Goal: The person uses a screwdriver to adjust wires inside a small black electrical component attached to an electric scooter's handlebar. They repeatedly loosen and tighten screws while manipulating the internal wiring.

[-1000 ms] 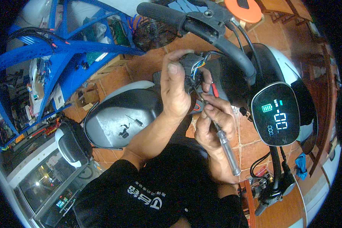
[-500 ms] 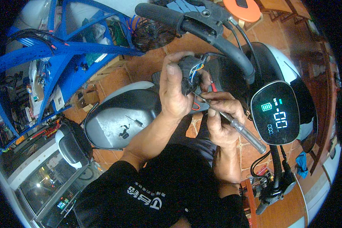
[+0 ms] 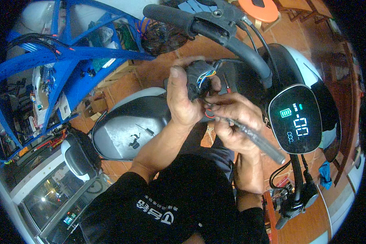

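Observation:
My left hand [image 3: 182, 100] is closed around a black plastic housing [image 3: 197, 70] with thin coloured wires [image 3: 206, 76] exposed, beneath the scooter's handlebar [image 3: 248, 55]. My right hand [image 3: 240, 118] grips a screwdriver with a clear grey handle [image 3: 264, 146]; its fingertips are close to the housing's lower part, where the screwdriver's tip is hidden. A small red-handled screwdriver [image 3: 228, 88] lies behind my hands on a dark surface. Right of my hands is a lit display [image 3: 295, 118].
A scooter seat [image 3: 122, 122] with small dark parts [image 3: 135, 140] on it is at the left. A blue metal rack [image 3: 59, 85] cluttered with items stands behind it, near a black fan [image 3: 162, 38]. An orange round seat [image 3: 258, 12] is at the back, cables [image 3: 278, 175] at lower right.
My right hand and its screwdriver have swung up and rightward, from steep to diagonal. My left hand, still around the housing, has shifted slightly left.

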{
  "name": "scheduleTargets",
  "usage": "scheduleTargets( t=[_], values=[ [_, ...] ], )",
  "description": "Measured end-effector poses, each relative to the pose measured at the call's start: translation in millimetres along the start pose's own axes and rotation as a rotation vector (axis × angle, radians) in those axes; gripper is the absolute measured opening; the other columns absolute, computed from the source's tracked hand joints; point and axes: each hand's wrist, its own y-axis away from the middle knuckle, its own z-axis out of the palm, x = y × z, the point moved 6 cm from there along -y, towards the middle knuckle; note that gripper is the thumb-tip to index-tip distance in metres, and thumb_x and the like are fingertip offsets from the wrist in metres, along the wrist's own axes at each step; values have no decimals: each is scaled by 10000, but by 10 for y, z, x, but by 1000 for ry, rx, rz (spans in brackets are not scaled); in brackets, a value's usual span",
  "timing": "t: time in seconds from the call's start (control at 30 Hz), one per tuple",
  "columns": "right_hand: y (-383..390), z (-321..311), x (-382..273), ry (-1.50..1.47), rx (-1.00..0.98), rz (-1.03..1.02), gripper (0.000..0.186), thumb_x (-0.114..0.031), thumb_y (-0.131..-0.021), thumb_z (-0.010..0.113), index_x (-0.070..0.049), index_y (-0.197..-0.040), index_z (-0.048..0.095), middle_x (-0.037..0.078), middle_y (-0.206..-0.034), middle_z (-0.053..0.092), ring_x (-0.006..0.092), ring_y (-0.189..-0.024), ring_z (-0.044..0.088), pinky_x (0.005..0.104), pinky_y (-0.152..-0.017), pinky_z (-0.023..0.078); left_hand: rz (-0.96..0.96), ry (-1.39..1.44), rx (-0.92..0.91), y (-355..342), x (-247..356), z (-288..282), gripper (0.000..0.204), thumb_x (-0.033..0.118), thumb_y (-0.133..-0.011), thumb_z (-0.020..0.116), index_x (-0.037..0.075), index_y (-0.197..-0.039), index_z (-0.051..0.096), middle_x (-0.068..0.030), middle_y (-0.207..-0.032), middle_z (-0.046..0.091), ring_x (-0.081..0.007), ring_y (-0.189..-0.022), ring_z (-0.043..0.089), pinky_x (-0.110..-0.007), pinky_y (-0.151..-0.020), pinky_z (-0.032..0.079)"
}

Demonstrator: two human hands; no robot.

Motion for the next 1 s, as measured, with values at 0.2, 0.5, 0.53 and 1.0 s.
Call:
scheduleTargets(
  t=[0.2, 0.5, 0.53, 1.0],
  values=[
    [167, 66, -77, 163, 118, -28, 175, 35, -685, 674, -77, -817, 646, 124, -917, 689, 229, -707, 683, 303, -564, 546, -7, -21, 32, -7, 31, 66, 582, 560, -961, 340, 25, -1130, 492, -101, -808, 587, -178, -562, 576, -253, -451, 444],
    [154, -30, 36, -88, 111, 66, 103, 12, -762, 647, -35, -834, 590, 181, -893, 685, 256, -770, 683, 334, -667, 550, -51, 83, -66, -10, -6, 70, 597, 592, -943, 352, 59, -1189, 463, -217, -1025, 624, -210, -625, 621, -264, -461, 476],
    [160, -40, 40, -97, 119, 80, 102, 11, -766, 644, -35, -837, 586, 181, -892, 684, 254, -772, 682, 333, -670, 549, -66, 122, -78, -8, -11, 84, 585, 581, -945, 370, 59, -1196, 453, -211, -1025, 621, -208, -646, 632, -262, -488, 491],
    [249, -71, 97, -159, 186, 151, 109, -24, -797, 641, -37, -881, 572, 172, -899, 682, 240, -805, 671, 333, -698, 536, -155, 187, -128, 12, -80, 86, 614, 627, -928, 341, 78, -1179, 457, -216, -1068, 607, -241, -705, 650, -312, -537, 542]
  ],
)
